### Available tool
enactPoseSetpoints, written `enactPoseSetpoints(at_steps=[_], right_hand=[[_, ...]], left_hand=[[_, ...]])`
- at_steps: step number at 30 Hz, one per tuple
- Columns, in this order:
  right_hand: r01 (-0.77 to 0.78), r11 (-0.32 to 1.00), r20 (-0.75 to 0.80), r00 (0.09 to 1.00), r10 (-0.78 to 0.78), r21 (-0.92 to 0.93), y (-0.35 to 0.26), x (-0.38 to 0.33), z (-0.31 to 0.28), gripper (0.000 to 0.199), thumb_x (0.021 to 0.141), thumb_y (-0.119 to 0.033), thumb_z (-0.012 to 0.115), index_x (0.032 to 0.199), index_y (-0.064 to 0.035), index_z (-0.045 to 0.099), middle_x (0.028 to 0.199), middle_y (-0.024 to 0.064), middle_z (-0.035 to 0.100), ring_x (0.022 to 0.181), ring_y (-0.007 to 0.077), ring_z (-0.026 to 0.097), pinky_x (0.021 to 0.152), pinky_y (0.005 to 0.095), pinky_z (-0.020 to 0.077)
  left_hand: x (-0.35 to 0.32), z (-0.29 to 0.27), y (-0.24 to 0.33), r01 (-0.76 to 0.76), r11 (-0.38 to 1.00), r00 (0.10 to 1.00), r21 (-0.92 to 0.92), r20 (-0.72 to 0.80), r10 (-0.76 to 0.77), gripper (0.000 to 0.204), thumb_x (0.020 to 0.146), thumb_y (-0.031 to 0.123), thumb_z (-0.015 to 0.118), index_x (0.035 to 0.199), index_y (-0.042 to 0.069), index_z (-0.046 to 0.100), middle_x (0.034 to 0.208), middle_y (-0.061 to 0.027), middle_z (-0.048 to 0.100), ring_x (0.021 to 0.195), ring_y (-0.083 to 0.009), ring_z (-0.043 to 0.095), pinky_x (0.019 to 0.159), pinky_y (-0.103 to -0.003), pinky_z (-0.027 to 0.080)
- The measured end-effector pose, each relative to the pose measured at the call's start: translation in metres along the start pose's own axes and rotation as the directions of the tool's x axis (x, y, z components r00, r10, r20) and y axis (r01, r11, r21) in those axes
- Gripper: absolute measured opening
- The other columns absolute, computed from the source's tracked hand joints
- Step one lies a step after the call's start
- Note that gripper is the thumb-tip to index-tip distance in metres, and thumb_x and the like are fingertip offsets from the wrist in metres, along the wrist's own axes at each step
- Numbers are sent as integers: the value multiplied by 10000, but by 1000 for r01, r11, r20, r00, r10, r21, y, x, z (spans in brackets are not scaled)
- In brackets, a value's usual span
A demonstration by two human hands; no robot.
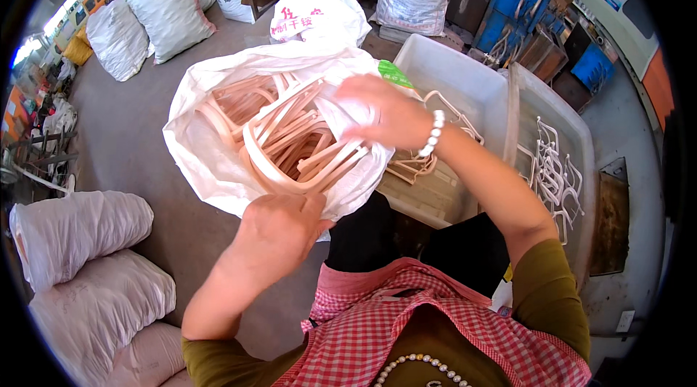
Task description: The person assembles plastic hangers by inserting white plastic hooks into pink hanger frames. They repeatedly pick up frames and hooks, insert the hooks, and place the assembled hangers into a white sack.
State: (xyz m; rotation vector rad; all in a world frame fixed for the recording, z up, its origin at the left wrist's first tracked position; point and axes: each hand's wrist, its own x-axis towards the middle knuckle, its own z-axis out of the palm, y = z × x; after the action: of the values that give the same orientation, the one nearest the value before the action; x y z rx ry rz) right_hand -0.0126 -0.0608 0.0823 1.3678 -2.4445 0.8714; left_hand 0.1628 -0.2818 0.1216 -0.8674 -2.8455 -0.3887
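The left hand (pixel 279 234) is clenched on the near rim of a white woven sack (pixel 207 185), its mouth tilted up toward the wearer. Inside, pale-pink plastic hangers (pixel 290 125) lie bunched, long arms slanting from the near-left rim to the far-right, the topmost bend pointing near-left. The right hand (pixel 388 111), blurred, overlaps the right rim; its grasp is unclear. Farther back stand stuffed sacks (pixel 170 13).
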Motion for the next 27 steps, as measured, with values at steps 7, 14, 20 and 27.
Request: enactPoseSetpoints(at_steps=[7, 14, 20, 27], right_hand=[[-828, 91, 489, 412, 769, 553, 66, -49, 16, 542, 899, -512, 542, 1157, -36, 580, 1095, 191, 617, 985, 248, 616, 864, 457, 489], [-541, 227, 158, 574, 804, 810, 63, -34, 20, 217, 913, -264, 590, 954, -53, 623, 780, 17, 645, 595, 109, 591, 535, 267, 489], [-234, 496, -268, 616, 741, 836, 62, 5, -29, 169, 866, -175, 629, 919, -14, 638, 725, -3, 616, 612, 70, 534, 511, 228, 420], [-227, 699, -293, 789, 540, 678, 10, 29, -56, 279, 892, -215, 642, 1079, -8, 628, 860, -27, 639, 725, 13, 526, 639, 179, 423]], left_hand=[[100, -11, -49, -159, 973, 987, -165, -25, 157, 372, 857, 268, 640, 1111, 1, 585, 1010, -191, 621, 918, -368, 605, 810, -408, 481], [176, 57, -111, -37, 999, 983, -24, 178, 40, 901, 689, 550, 730, 1416, 153, 378, 1450, -251, 316, 1338, -429, 292, 1105, -482, 247], [170, 61, -107, -90, 989, 970, -114, 214, 113, 808, 727, 477, 688, 1409, 160, 392, 1397, -241, 387, 1280, -461, 349, 1065, -491, 312], [158, 73, -108, -45, 995, 987, -88, 148, 58, 620, 787, 289, 654, 1365, 197, 449, 1346, -223, 440, 1236, -440, 407, 1040, -463, 352]])
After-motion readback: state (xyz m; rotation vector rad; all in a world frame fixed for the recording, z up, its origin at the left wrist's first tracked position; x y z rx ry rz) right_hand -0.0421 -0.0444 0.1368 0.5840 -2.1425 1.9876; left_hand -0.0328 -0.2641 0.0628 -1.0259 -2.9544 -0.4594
